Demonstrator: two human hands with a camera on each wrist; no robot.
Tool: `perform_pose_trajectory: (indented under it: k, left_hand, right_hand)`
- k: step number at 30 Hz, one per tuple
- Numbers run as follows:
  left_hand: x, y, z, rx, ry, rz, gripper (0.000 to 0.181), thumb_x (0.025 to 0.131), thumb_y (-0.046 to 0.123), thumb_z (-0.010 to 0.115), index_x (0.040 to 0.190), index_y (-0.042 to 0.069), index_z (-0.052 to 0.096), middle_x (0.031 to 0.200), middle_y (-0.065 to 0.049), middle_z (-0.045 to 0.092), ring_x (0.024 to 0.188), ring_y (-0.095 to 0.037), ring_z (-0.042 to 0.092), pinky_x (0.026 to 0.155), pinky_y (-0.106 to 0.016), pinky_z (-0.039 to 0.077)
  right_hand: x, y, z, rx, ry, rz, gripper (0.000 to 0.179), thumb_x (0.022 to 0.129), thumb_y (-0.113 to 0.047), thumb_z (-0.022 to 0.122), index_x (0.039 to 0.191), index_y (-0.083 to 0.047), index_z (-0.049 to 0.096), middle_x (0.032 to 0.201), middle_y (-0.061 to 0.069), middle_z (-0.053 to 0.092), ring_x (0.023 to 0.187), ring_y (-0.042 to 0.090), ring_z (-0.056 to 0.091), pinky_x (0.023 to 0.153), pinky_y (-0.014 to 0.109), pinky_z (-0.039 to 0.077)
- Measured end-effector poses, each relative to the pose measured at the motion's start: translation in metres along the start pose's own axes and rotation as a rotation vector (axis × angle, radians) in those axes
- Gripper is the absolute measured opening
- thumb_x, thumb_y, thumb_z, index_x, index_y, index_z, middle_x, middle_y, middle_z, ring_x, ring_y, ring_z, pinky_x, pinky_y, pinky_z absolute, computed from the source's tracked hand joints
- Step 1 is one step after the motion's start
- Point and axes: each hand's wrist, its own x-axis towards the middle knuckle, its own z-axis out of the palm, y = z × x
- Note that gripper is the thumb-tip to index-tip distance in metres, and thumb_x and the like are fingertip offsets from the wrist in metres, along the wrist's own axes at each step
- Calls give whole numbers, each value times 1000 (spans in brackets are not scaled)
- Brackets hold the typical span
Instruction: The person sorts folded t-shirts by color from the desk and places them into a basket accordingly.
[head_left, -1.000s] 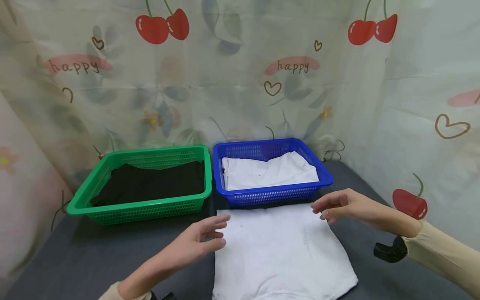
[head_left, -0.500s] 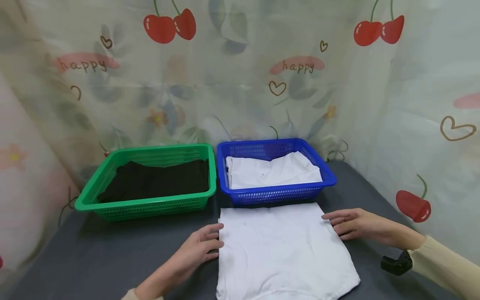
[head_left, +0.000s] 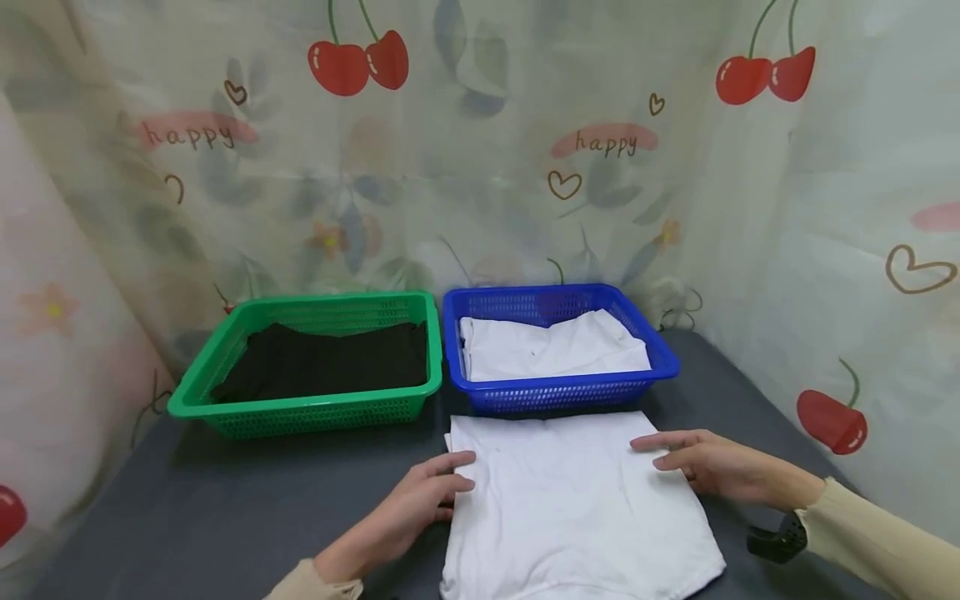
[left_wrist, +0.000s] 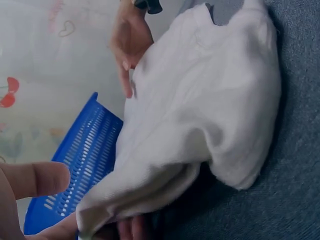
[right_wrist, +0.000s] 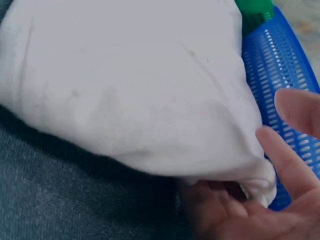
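A folded white T-shirt (head_left: pixel 570 500) lies in front of me on the dark cloth, a curved neckline seam near the bottom of the head view. At its left edge is my left hand (head_left: pixel 416 504); in the left wrist view some fingers go under the fabric while the thumb (left_wrist: pixel 50 179) stays off it. My right hand (head_left: pixel 723 471) is at the opposite edge. The right wrist view shows several of its fingers beneath the lifted hem, with the index finger (right_wrist: pixel 286 162) beside the cloth and the thumb apart. The fingertips under the fabric are partly hidden.
Right behind the shirt stands a blue basket (head_left: pixel 555 382) holding folded white clothing (head_left: pixel 551 346). To its left, a green basket (head_left: pixel 300 402) contains folded black clothing (head_left: pixel 322 362). A patterned curtain (head_left: pixel 480 192) encloses the dark-covered table (head_left: pixel 300 492) at the back and sides.
Both hands have come down from above the shirt to its side edges, and their fingers now reach under the fabric. The baskets appear slightly farther right in the head view.
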Motion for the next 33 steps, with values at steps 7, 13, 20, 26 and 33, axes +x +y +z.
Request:
perform_pose_trajectory:
  k: [7,13,20,26,33]
  left_hand:
    - [10,-5,2,81,19,23,59,90,18,72,141,0,51,148,-25,37,130,-36,42,97,-56,42]
    - [19,-10,1,174,52,51,67,81,13,81,142,5,53,145,-25,40,120,-31,48,87,-46,51]
    - [20,-16,-2,181,28,91,79,75,11,86,145,9,50,147,-25,37,121,-31,47,90,-45,49]
    - [23,-14,1,244,32,99,87,73,14,88,149,10,45,150,-23,34,131,-35,38,101,-53,40]
    - [23,-12,1,281,60,120,90,72,14,89,149,8,43,151,-23,34,136,-37,31,108,-57,27]
  right_hand:
    - [7,5,10,-1,-14,27,45,97,-14,60,141,-8,55,151,19,34,117,28,53,94,47,47]
    - [12,7,17,-57,110,24,51,89,-10,70,139,-8,58,152,26,28,121,32,47,95,51,45]
    - [15,12,20,-30,126,3,55,89,-9,71,141,-7,54,155,29,16,130,36,35,100,51,39]
    - [12,15,19,-16,90,11,59,89,-6,69,145,-8,50,154,31,11,124,32,43,95,46,45]
    - [12,9,24,-42,107,-11,63,85,-4,73,144,-6,51,152,29,21,117,30,50,90,47,49]
